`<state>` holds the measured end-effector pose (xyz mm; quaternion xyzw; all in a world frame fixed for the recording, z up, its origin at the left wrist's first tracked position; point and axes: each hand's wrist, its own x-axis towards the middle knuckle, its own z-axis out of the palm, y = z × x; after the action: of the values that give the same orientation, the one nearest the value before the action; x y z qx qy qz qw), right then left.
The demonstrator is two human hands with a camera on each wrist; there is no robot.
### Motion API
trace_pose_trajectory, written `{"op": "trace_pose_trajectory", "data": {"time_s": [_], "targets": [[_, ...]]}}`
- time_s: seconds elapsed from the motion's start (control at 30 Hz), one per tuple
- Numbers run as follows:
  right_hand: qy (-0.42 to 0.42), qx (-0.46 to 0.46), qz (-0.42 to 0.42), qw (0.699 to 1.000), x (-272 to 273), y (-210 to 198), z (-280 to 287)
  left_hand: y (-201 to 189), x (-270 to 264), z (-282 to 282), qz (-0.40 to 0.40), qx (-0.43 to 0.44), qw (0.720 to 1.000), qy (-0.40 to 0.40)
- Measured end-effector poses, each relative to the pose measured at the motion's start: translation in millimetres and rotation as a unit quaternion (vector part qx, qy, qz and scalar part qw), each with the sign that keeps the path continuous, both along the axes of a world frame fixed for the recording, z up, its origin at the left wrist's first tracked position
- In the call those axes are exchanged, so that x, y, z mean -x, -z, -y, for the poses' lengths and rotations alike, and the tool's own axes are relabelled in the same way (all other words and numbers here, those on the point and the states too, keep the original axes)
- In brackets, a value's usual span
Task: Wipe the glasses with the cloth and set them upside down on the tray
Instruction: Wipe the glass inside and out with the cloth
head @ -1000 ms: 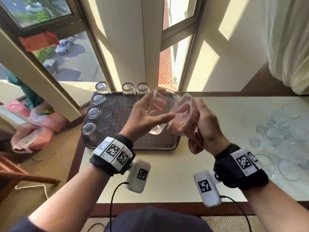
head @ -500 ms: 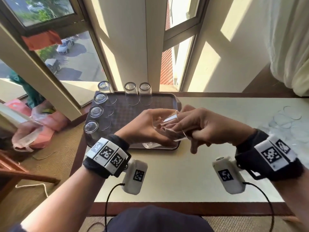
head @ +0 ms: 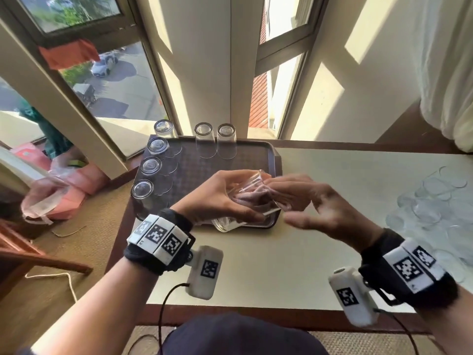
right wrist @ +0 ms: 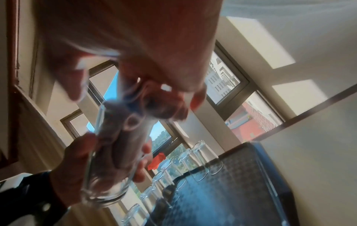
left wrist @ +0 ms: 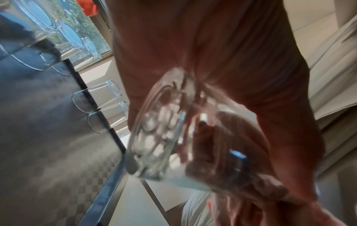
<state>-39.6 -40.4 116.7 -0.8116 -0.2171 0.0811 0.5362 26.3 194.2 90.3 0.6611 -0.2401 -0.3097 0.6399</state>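
Wide cream tabletop (head: pixel 256 265), bare in front. Dark rectangular tray with a checked liner (head: pixel 256 160) at the far left corner, carrying six clear glasses upside down (head: pixel 226 144) along its back and left edges. Cluster of unwiped clear glasses (head: pixel 435 201) waiting at the right. Left hand (head: pixel 217 198) wrapped round one clear tumbler (head: pixel 245 201), held tilted above the tray's near edge, mouth turned rightward. Right hand (head: pixel 320 201) with fingers pushed into the mouth, pinching a pinkish-grey cloth (head: pixel 253 196) stuffed inside. Best done by twisting tumbler against cloth, reaching the base, gripping firmly without squeezing, then wiping outside and inverting onto free liner.
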Motion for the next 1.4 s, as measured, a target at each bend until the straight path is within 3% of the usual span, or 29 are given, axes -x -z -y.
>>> {"op": "trace_pose_trajectory", "data": {"time_s": [0.1, 0.33, 0.43, 0.57, 0.8, 1.03, 1.17, 1.23, 1.3, 1.37, 1.4], "targets": [[-0.084, 0.027, -0.014, 0.996, 1, 8, 1, -3, 4, 2, -0.017, -0.012, 1.0, 0.017], [0.016, -0.109, 0.015, 0.994, -6, 22, -23, -5, 5, 6, -0.081, 0.004, 0.996, 0.026], [0.066, -0.163, 0.012, 0.984, -5, 18, -21, -1, 3, -4, -0.152, 0.073, 0.985, 0.027], [0.079, -0.133, 0.039, 0.987, -12, 2, -18, -1, 3, -9, -0.177, 0.115, 0.977, -0.035], [0.089, -0.208, -0.068, 0.972, -10, -2, 2, -12, 4, -8, -0.177, 0.129, 0.975, -0.04], [0.023, -0.196, -0.124, 0.972, -14, -7, -9, -15, 1, -2, -0.187, 0.14, 0.971, -0.042], [-0.025, -0.166, -0.086, 0.982, -12, -9, -11, -19, -9, -9, -0.187, 0.16, 0.969, -0.034], [-0.003, -0.151, -0.085, 0.985, -15, -9, -17, -20, -12, -10, -0.141, 0.144, 0.979, -0.045], [0.008, -0.16, -0.097, 0.982, -16, -13, -23, -25, -12, -9, -0.042, 0.094, 0.992, -0.069], [0.027, -0.189, -0.136, 0.972, -18, -14, -27, -27, -10, -8, 0.133, 0.033, 0.987, -0.081], [0.043, -0.205, -0.158, 0.965, -17, -13, -28, -28, -8, -7, 0.254, 0.0, 0.963, -0.084]]}}
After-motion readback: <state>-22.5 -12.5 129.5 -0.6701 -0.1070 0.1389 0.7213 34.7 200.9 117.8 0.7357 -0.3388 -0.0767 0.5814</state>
